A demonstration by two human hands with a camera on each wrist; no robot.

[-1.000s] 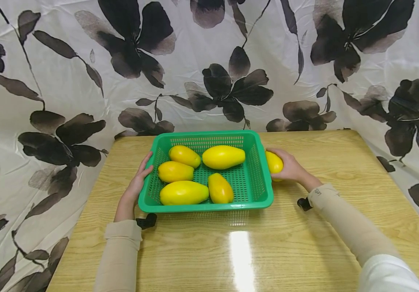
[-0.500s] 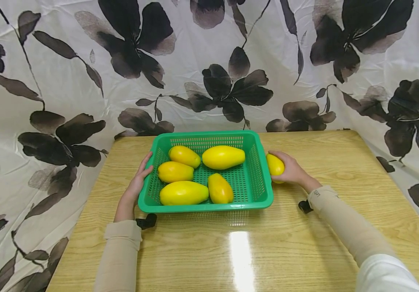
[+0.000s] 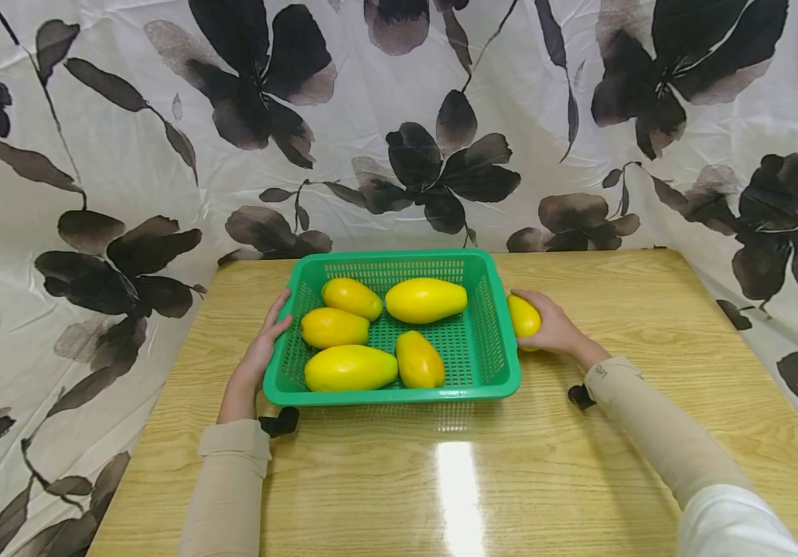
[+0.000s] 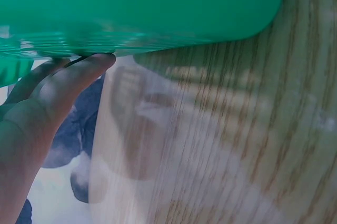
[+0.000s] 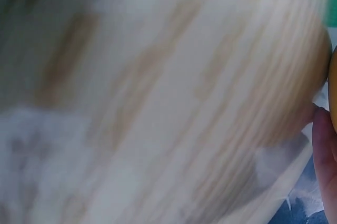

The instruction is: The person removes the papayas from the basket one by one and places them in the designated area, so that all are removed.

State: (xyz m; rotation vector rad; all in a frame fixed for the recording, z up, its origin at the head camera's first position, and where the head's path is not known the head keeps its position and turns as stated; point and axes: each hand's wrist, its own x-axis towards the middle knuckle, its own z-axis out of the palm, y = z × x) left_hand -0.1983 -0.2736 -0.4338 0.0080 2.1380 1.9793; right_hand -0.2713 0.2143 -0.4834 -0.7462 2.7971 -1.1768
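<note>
A green plastic basket (image 3: 392, 398) stands on the table with several yellow papayas (image 3: 350, 367) lying in it. Against its left side, my left hand (image 3: 256, 356) touches the wall with extended fingers; the left wrist view shows those fingers (image 4: 79, 79) at the underside of the basket's rim (image 4: 158, 8). Just outside the right wall, my right hand (image 3: 557, 325) grips another papaya (image 3: 523, 316) low by the table, thumb on the near side. Only a sliver of this papaya (image 5: 333, 92) and a fingertip (image 5: 324, 139) show at the edge of the right wrist view.
The wooden table (image 3: 371, 480) extends on both sides and in front of the basket. A floral cloth (image 3: 399, 100) hangs behind it and at the sides. A black wrist mount (image 3: 279, 422) sits at the left wrist, another black mount (image 3: 581, 397) at the right.
My right hand has shifted slightly to the right and nearer with the papaya in its grip. The left hand, the basket and the papayas inside have stayed in place.
</note>
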